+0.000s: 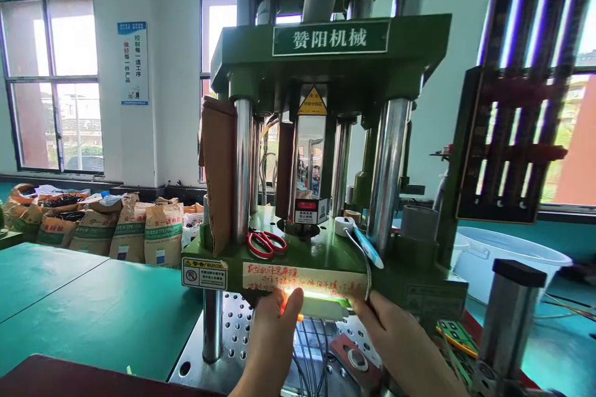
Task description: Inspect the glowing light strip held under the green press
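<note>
Under the green press [326, 136], I've got both hands up at the glowing strip [316, 297] below the front edge of its table. My left hand [274, 328] has fingers curled loosely against it and my right hand [395, 335] pinches its other end, probably to keep it level, though the glare hides the exact grip. Red scissors [266, 241] sit on the table just above, handy but clear of the columns.

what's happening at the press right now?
A person has both hands at the front edge of a green vertical press. The left hand and right hand reach under the lower platen, at a lit strip. Neither hand visibly grips anything. Red scissors and a blue tool lie on the platen.
</note>
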`<state>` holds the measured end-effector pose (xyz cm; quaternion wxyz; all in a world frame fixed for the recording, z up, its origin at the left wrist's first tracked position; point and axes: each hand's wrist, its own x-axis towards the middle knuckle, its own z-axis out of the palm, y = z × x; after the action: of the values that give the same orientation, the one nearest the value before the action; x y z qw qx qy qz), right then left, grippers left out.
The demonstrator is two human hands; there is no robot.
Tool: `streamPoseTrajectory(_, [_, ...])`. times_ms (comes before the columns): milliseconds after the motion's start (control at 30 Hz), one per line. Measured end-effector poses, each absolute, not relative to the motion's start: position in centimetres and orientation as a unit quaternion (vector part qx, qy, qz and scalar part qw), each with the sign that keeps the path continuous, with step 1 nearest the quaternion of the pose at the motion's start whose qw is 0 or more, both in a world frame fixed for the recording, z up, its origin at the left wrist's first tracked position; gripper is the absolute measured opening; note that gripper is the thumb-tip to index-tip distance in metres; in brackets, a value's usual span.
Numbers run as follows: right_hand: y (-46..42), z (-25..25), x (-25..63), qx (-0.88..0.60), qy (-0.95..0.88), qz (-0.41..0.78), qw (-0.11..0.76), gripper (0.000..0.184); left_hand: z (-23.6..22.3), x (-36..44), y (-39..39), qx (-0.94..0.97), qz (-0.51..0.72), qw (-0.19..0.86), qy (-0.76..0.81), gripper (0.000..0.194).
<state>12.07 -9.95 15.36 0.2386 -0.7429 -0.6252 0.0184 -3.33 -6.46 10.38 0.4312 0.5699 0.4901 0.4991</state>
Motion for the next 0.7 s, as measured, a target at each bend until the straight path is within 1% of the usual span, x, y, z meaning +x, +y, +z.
streamPoseTrajectory(67, [-9.9, 15.2, 11.7, -0.756, -0.619, 0.004, 0.214, 0.025, 10.5, -3.5, -6.6, 0.590, 0.490, 0.397, 0.504, 0.038])
streamPoseTrajectory(133, [-9.8, 15.0, 11.5, -0.761, -0.613, -0.013, 0.209, 0.024, 10.6, -3.6, -6.8, 0.603, 0.479, 0.368, 0.521, 0.039])
streamPoseTrajectory(333, [-9.9, 14.9, 11.3, -0.754, -0.618, -0.027, 0.219, 0.023, 12.4, -3.6, -7.8, 0.630, 0.437, 0.310, 0.563, 0.039])
streamPoseTrajectory(467, [-10.0, 14.9, 11.3, -0.752, -0.617, -0.030, 0.229, 0.025, 13.4, -3.5, -8.2, 0.643, 0.447, 0.260, 0.565, 0.040])
streamPoseTrajectory(700, [-9.9, 14.4, 11.8, -0.732, -0.637, -0.027, 0.240, 0.018, 10.9, -3.4, -6.5, 0.595, 0.480, 0.383, 0.519, 0.035])
